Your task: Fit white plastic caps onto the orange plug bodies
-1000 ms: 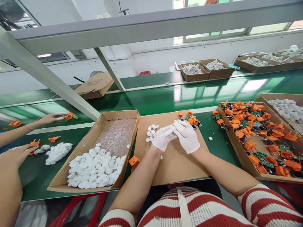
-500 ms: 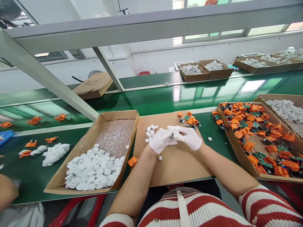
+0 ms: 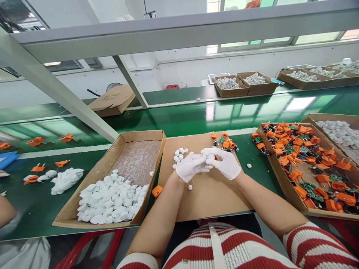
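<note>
Small part [image 3: 215,157], only an orange sliver visible, was pinched between the fingertips of both gloved hands, just above the far half of the cardboard sheet [image 3: 207,198]. Left hand [image 3: 190,168]: grip clenched on the part, fingers curled over it. Right hand [image 3: 226,164]: grip likewise closed on it from the other side. The gloves hid most of the part, so its shape could not be read. Loose caps [image 3: 179,154] lay on the sheet just beside the left hand, and one stray cap [image 3: 190,187] lay near the left wrist. A small heap of orange pieces [image 3: 226,142] sat just beyond the right hand. Judged risks: the part is small and the gloves are smooth, so a slip could drop it among the caps or off the sheet edge. The left wrist could also sweep the stray cap away. Left of the sheet was a box [image 3: 95,175] about half filled with white caps, with an orange plug [image 3: 157,191] touching its near corner. To the right was a second box [image 3: 322,213] heaped with orange pieces and green boards. All rested on a green desk [image 3: 36,209], with a glossy green belt [image 3: 182,119] behind. Another person's arm [image 3: 5,211] showed at the far left. A grey frame beam [image 3: 168,33] crossed overhead, with more boxes [image 3: 231,84] along the far wall under the windows.
</note>
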A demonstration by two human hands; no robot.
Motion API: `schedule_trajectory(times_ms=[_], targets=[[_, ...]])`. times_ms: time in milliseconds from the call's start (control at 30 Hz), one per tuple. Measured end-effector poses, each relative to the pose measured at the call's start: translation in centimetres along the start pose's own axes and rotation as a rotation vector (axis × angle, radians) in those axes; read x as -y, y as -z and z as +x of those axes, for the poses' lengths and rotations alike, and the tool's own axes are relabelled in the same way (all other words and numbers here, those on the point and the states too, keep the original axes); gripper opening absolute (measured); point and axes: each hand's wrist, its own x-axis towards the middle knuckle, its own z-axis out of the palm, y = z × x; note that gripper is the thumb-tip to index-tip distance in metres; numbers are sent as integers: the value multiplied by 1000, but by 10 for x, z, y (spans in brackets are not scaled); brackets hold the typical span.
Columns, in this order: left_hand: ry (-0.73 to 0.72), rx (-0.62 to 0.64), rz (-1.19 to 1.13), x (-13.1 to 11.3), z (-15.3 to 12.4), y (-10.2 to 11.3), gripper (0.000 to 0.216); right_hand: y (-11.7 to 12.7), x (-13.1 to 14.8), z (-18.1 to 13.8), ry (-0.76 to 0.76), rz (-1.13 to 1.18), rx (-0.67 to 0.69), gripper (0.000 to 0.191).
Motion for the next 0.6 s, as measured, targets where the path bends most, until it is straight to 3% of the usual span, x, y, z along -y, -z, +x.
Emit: schedule_trajectory(times_ms=[200,333,433,500,600], targets=[[-11,48,47,-2,-1,3,33,6,3,1,81,-166,30,43],[-2,71,53,0,1,4,37,7,1,1,204,-261,-5,24],[-2,48,55,1,1,4,37,5,-4,0,176,-227,-49,16],[-13,29,49,0,1,3,39,4,-5,1,128,-192,-28,26],[-60,6,-20,-1,1,0,42,6,-6,2,102,-173,18,64]])
